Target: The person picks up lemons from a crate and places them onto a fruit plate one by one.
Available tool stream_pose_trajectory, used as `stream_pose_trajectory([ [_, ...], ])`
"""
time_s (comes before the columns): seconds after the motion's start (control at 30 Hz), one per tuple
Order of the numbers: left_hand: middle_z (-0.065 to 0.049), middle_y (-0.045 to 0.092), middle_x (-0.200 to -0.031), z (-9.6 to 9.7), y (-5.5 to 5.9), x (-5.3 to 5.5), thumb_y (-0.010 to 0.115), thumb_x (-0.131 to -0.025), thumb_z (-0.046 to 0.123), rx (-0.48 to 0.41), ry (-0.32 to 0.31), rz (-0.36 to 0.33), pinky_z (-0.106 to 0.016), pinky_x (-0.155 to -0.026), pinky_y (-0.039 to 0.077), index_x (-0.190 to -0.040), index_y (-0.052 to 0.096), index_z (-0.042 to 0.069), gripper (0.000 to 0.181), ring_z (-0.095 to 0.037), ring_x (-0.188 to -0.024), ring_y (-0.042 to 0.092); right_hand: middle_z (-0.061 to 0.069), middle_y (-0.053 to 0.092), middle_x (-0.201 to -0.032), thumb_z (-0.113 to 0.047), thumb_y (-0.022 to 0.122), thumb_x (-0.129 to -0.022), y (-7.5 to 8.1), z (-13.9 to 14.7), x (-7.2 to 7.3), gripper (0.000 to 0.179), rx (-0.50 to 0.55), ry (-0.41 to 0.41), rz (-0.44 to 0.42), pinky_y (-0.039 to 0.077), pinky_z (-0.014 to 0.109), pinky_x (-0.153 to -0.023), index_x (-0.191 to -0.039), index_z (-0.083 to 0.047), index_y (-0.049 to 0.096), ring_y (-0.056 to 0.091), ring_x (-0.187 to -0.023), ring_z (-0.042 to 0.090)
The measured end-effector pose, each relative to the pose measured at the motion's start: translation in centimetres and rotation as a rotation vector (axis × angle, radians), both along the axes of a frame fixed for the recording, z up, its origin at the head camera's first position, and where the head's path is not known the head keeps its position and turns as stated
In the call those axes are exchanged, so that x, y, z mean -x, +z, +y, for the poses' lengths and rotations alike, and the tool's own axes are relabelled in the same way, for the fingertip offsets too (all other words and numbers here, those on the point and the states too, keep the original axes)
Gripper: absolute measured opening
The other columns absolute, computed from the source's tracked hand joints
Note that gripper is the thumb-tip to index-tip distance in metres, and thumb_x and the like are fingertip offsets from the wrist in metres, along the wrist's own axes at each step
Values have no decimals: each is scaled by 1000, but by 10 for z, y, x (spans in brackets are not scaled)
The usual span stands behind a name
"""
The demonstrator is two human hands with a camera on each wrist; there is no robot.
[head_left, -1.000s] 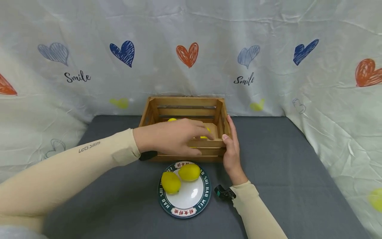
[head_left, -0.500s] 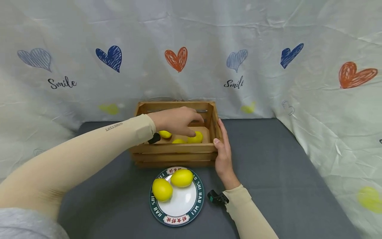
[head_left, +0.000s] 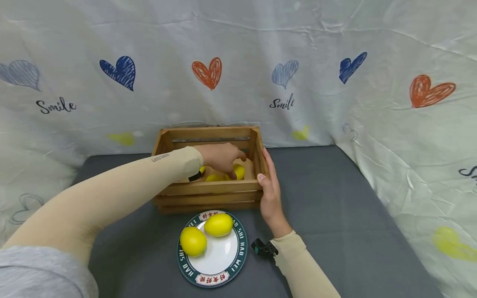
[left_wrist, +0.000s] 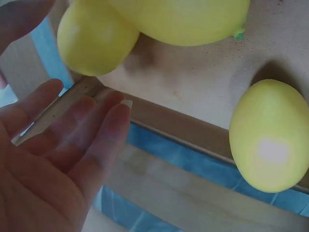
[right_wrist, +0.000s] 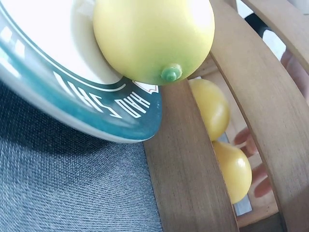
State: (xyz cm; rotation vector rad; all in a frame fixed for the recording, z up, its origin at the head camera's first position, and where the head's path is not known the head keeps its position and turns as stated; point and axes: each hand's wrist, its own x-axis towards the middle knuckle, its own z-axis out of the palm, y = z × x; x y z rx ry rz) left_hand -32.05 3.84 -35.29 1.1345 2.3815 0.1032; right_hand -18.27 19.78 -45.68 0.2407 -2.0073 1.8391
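My left hand reaches down inside a slatted wooden crate. In the left wrist view its fingers are spread and slightly bent beside a yellow lemon, thumb on the lemon's other side, with a gap visible between fingers and fruit. Two more lemons lie in the crate, one touching that lemon and one apart. My right hand grips the crate's right end, thumb over the front corner and fingers along the outside. The right wrist view shows left fingertips through the slats.
In front of the crate stands a white plate with a dark green lettered rim, bearing two lemons, one at the back and one at the left. A grey cloth covers the table. Behind hangs a heart-printed curtain.
My left hand has passed over the crate's front edge and lowered among the lemons inside. The right hand keeps its hold on the crate. The head view has swung right.
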Motion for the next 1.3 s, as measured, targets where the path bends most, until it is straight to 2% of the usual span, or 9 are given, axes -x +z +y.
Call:
stream_pose_trajectory([
  [0.17,-12,59,-159,2,-4,0,85,-95,29,44,20,-27,-45,-121,50,-159,55,11,72,-28,-141,60,-13,27,-178,-30,41,-101,2,-4,-1,71,1,4,1,15,61,-132,-171,-36,30,26,-164,17],
  [0.4,-9,57,-161,4,-11,3,84,-96,24,102,-2,-31,-44,-120,50,-158,56,12,70,-27,-142,58,-12,27,-178,-30,41,-101,4,-8,-2,71,-8,-2,-6,13,62,-133,-171,-38,30,25,-164,16],
  [0.63,-10,63,-153,3,-13,1,81,-97,18,136,-7,-27,-43,-118,51,-156,58,14,64,-25,-126,62,-13,27,-179,-30,41,-101,3,-10,-1,71,-16,1,-9,11,64,-133,-171,-37,30,23,-165,16],
  [0.9,-11,65,-149,4,-14,-2,79,-98,17,139,-28,-26,-42,-115,53,-156,57,11,63,-25,-119,62,-14,27,-178,-29,41,-101,0,-8,-2,71,-14,-4,-15,11,62,-134,-170,-39,30,24,-165,14],
  [1.03,-10,64,-151,4,-12,-1,81,-97,20,122,-43,-5,-42,-116,52,-158,55,10,66,-24,-123,62,-13,27,-178,-29,41,-102,-1,-7,-1,71,-15,-3,-9,13,60,-134,-171,-39,30,25,-165,14],
  [1.17,-10,62,-154,5,-7,0,83,-97,24,87,-59,11,-42,-118,50,-160,53,10,70,-25,-129,62,-12,29,-177,-30,41,-101,0,-3,-1,70,-9,-11,6,16,58,-134,-170,-37,31,27,-164,15],
  [1.3,-8,65,-149,6,-1,-3,84,-96,25,58,-72,25,-42,-116,52,-159,54,12,71,-25,-124,63,-12,29,-177,-31,41,-101,0,1,-1,70,-4,-17,4,17,57,-133,-171,-36,31,28,-163,15],
])
